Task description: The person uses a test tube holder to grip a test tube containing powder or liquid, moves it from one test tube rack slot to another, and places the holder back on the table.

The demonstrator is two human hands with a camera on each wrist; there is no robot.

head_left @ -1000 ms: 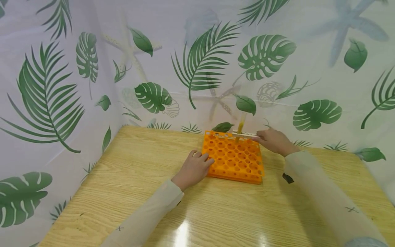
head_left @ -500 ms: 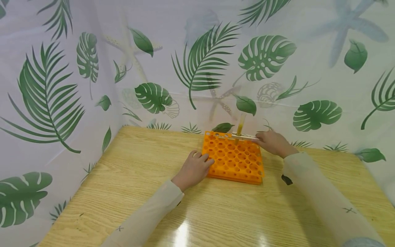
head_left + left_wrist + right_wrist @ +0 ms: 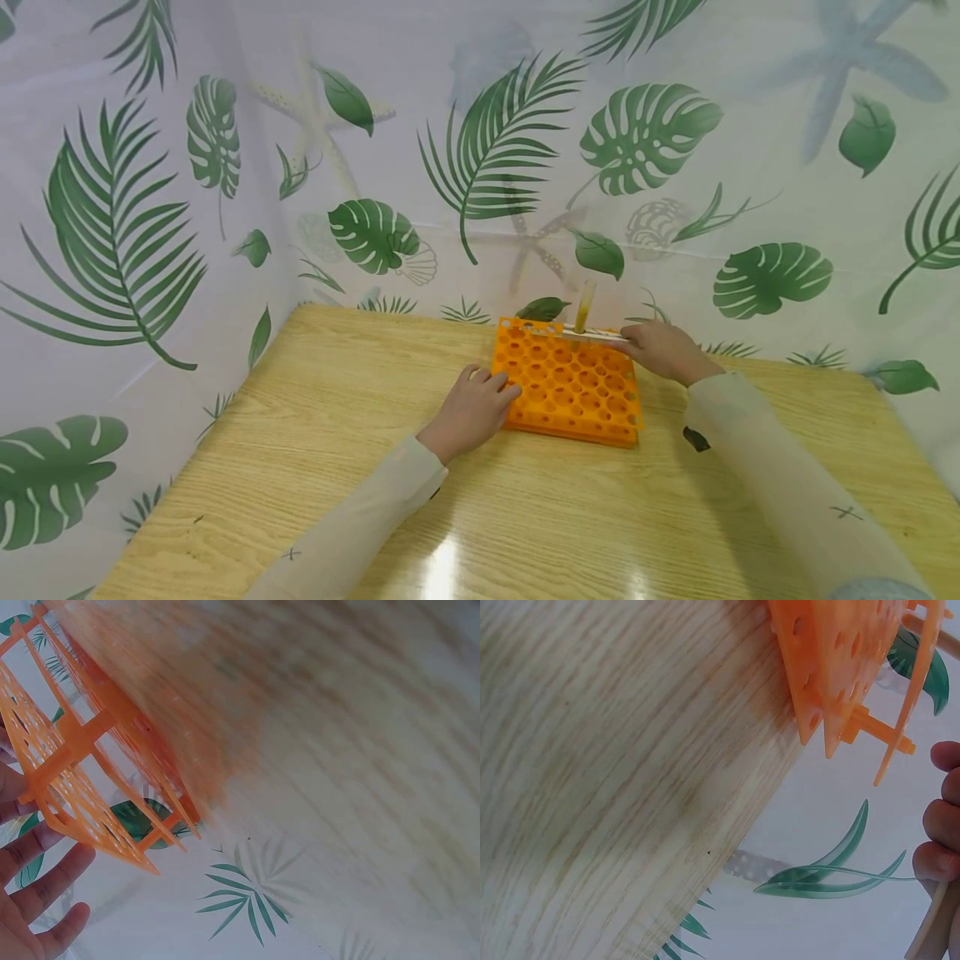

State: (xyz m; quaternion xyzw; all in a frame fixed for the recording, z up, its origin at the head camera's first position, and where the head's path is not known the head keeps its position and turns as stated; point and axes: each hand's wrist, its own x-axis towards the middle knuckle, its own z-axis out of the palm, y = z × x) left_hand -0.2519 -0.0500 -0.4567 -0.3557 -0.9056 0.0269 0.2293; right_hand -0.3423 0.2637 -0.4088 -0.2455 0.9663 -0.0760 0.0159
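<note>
An orange test tube rack (image 3: 558, 383) with rows of round holes stands on the wooden table. My left hand (image 3: 472, 408) holds its near left side; in the left wrist view, the fingers (image 3: 52, 877) lie spread at the rack's corner. My right hand (image 3: 663, 350) grips the handle of a pale wooden test tube holder (image 3: 596, 335) over the rack's back right. Clamped in the holder is a clear test tube (image 3: 585, 307) with yellow liquid, nearly upright, its lower part down in the rack. The right wrist view shows curled fingers (image 3: 939, 817) around the handle (image 3: 930, 926).
The wooden table (image 3: 337, 400) reaches the leaf-printed cloth wall (image 3: 390, 167) right behind the rack. A second cloth wall (image 3: 112, 250) rises along the table's left edge.
The test tube has sunk lower into the rack, and my right hand with the holder has come slightly down and left. My left hand and the rack have stayed in place.
</note>
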